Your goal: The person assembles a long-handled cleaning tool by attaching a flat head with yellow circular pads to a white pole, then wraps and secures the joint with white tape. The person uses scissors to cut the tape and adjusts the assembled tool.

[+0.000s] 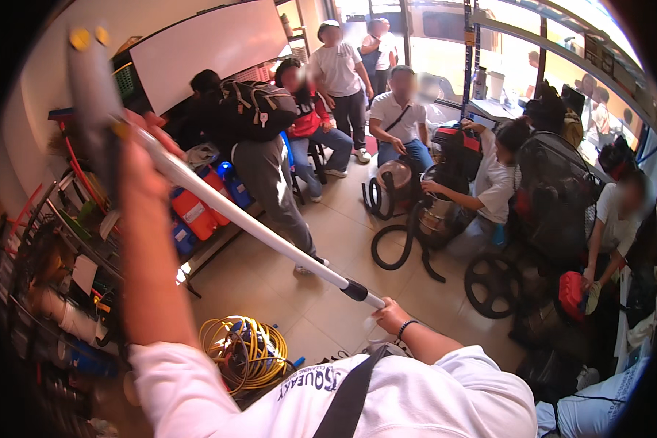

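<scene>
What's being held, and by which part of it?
A white pole: the left hand grips it near its grey head, the right hand just below the black collar.

White pole (259, 229) with black collar (355, 290)

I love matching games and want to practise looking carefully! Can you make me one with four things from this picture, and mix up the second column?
Things:
1. long pole
2. coiled cable
3. large board
4. strap

Matches:
A. mostly yellow, low down near the shelves
B. black, crossing the front of the white shirt
C. pale, in the upper left of the picture
D. gripped by the left hand and the right hand

Right pairs: 1-D, 2-A, 3-C, 4-B
</scene>
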